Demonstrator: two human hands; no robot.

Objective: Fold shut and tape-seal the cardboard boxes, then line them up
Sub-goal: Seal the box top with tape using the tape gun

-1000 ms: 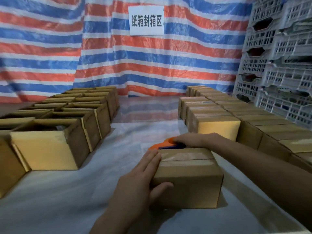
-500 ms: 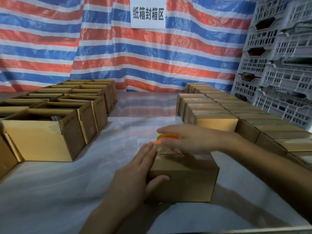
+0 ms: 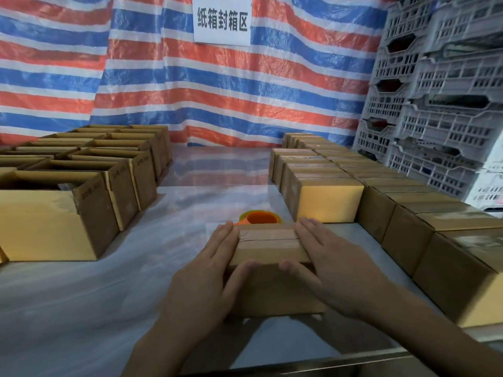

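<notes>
While the taped box stood in the middle of the table, the left hand lay flat against its left side and the right hand against its right side; fingers of both were straight and close together, thumbs touching the near top edge; the orange tape dispenser sat just behind the box; open boxes stood at left, sealed boxes at right.

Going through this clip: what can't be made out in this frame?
All head view.
Orange plastic tape dispenser: mostly hidden behind the closed brown cardboard box.
That box's side walls: covered by the left hand and right hand.
Open cardboard boxes on the left: contents lost in shadow behind their walls.
Writing on their flaps: too small to read.
</notes>
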